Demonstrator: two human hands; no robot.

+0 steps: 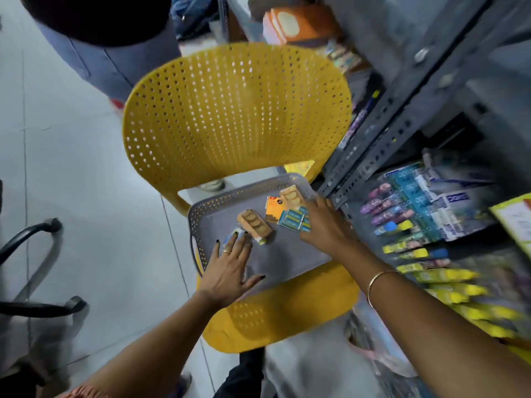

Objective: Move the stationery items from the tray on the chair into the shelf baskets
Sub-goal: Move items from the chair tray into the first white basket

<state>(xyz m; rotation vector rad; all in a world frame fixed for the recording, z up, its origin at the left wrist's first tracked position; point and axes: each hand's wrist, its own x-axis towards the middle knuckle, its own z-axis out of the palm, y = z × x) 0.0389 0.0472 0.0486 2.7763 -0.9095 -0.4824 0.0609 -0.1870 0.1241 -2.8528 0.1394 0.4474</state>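
A grey perforated tray (275, 259) lies on the seat of a yellow plastic chair (235, 110). On it sit an orange pack with round shapes (255, 223), a second such pack (290, 195), an orange card pack (274, 209), several teal eraser boxes (293, 219) and a small blue-and-white pack (233, 236). My left hand (230, 268) rests flat on the tray's near left, fingers spread, fingertips over the small pack. Over the tray's right side my right hand (326, 225) lies palm down on the teal boxes; whether it grips them is unclear.
A grey metal shelf rack (382, 139) stands right of the chair, with blurred markers and pens (402, 225) and boxed goods (448, 202). A person's legs (115, 53) stand behind the chair. Black chair legs (34, 237) are at the left on the tiled floor.
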